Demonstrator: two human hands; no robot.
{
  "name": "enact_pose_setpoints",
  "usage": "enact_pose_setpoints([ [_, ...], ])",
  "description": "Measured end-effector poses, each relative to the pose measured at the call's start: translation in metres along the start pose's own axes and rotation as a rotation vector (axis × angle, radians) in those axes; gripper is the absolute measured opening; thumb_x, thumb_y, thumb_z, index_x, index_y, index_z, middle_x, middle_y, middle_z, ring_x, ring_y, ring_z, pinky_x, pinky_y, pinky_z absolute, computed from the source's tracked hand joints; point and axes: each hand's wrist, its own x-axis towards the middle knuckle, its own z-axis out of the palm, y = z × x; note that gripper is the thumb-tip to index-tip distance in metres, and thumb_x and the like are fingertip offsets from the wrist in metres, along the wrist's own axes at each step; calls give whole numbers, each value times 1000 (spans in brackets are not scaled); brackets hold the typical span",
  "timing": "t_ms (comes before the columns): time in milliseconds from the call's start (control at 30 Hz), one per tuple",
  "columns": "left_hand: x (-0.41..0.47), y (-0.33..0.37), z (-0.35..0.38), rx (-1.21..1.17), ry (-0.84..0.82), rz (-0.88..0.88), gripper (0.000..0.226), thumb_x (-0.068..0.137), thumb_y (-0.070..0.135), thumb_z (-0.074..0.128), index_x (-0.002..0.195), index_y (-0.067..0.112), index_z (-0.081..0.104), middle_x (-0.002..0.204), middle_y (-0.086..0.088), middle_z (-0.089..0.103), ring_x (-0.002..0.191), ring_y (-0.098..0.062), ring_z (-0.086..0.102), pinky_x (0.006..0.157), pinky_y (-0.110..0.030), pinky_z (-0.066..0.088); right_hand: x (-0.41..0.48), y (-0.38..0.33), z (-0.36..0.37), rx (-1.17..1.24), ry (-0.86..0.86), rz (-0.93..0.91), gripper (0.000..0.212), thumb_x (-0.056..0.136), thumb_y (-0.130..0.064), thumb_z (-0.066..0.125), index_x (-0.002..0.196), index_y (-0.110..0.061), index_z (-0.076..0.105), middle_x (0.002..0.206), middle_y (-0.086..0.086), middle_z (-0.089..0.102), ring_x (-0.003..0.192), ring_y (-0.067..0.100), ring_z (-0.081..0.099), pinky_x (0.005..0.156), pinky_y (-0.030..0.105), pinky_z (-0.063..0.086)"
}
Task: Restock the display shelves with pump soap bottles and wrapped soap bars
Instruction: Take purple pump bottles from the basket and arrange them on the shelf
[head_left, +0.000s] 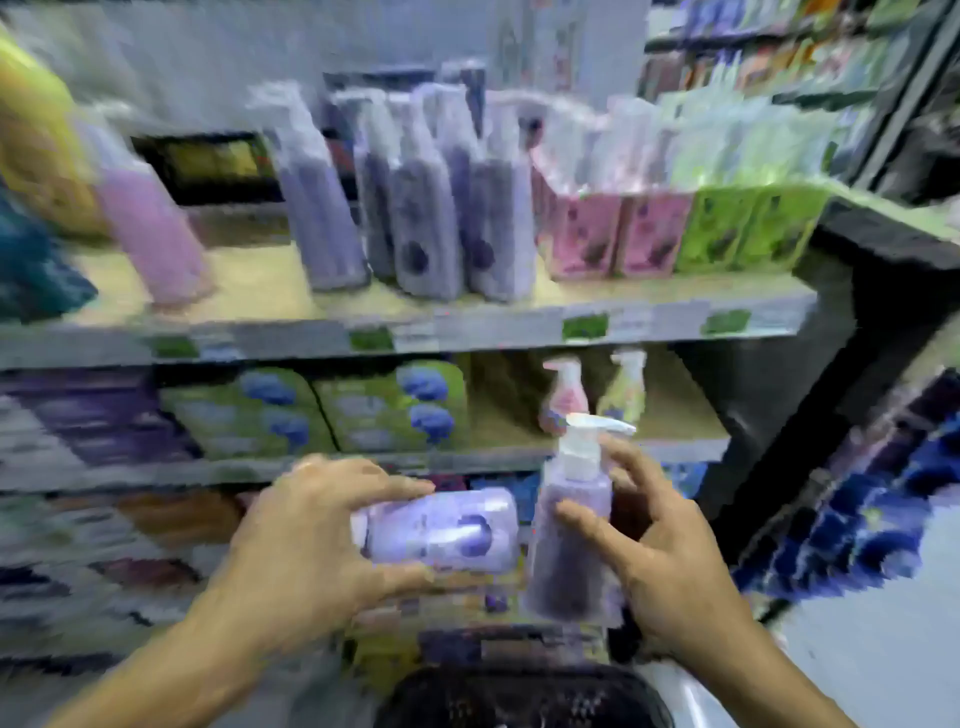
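My left hand (306, 535) grips a purple soap bottle (447, 530) that lies on its side, fingers over the top and thumb underneath. Beside it, my right hand (660, 556) holds an upright purple pump bottle (569, 545) with a white pump head, thumb across its front and fingers behind. Both bottles hang in front of the lower shelves. On the top shelf (467, 327) stand several wrapped purple pump bottles (426, 218). The whole frame is blurred.
Pink boxed bottles (618, 234) and green ones (743, 228) fill the top shelf's right end; a lone pink bottle (150, 228) stands at left. On the middle shelf are green packs (322, 410) and two small pump bottles (592, 389). A dark basket (519, 696) sits below my hands.
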Motion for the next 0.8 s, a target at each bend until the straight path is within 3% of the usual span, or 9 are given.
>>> enact_pose_setpoints([
  [67, 8, 6, -68, 56, 55, 60, 54, 50, 68, 77, 95, 38, 75, 85, 21, 67, 77, -9, 61, 71, -22, 41, 24, -53, 9, -5, -53, -101, 35, 75, -33, 77, 105, -46, 63, 93, -5, 75, 81, 5, 68, 72, 15, 51],
  [167, 18, 7, -144, 93, 93, 119, 56, 47, 47, 95, 95, 27, 75, 87, 20, 63, 81, 0, 58, 73, -14, 41, 54, -115, 22, -28, -53, -214, 35, 75, -46, 76, 106, -50, 61, 79, 4, 71, 65, 8, 57, 61, 20, 46],
  [233, 28, 4, -181, 122, 99, 177, 53, 52, 46, 93, 96, 22, 75, 85, 17, 61, 82, 1, 56, 74, -12, 41, 73, -142, 32, -42, -44, -238, 36, 74, -51, 74, 108, -50, 60, 75, 9, 68, 65, 11, 53, 64, 31, 48],
  [300, 43, -4, -206, 181, 70, 197, 48, 62, 47, 89, 100, 20, 76, 86, 11, 62, 81, -4, 58, 76, -21, 44, 90, -158, 42, -66, -46, -246, 35, 77, -47, 74, 109, -49, 59, 84, 16, 70, 70, 25, 60, 73, 50, 52],
  [333, 52, -9, -216, 209, 58, 191, 46, 66, 44, 88, 103, 19, 76, 88, 8, 62, 83, -10, 60, 76, -26, 44, 98, -162, 46, -98, -30, -252, 34, 79, -46, 73, 109, -51, 57, 85, 16, 70, 70, 29, 62, 72, 53, 52],
  [433, 81, -26, -232, 272, 71, 163, 37, 70, 31, 85, 104, 19, 76, 96, 5, 56, 92, -20, 60, 81, -27, 42, 118, -168, 58, -212, 59, -266, 38, 84, -39, 75, 105, -61, 51, 83, -2, 71, 67, 13, 65, 64, 40, 54],
  [500, 98, -35, -233, 332, 57, 129, 30, 74, 25, 77, 104, 21, 76, 104, 4, 50, 94, -21, 60, 84, -33, 47, 131, -169, 69, -273, 110, -238, 43, 84, -35, 76, 103, -64, 50, 83, -10, 71, 74, 9, 68, 69, 41, 57],
  [667, 133, -57, -222, 448, 25, 98, 25, 78, 16, 64, 101, 16, 75, 109, 0, 44, 76, -21, 55, 72, -36, 47, 166, -172, 108, -419, 158, -139, 42, 84, -42, 74, 120, -34, 54, 100, 1, 74, 96, 31, 67, 82, 46, 53],
  [800, 153, -78, -208, 420, 4, 73, 27, 74, 15, 73, 102, 13, 75, 107, -1, 37, 81, -24, 57, 75, -42, 53, 180, -169, 138, -516, 284, -124, 43, 81, -48, 75, 116, -31, 55, 103, -2, 74, 97, 27, 67, 82, 42, 54],
])
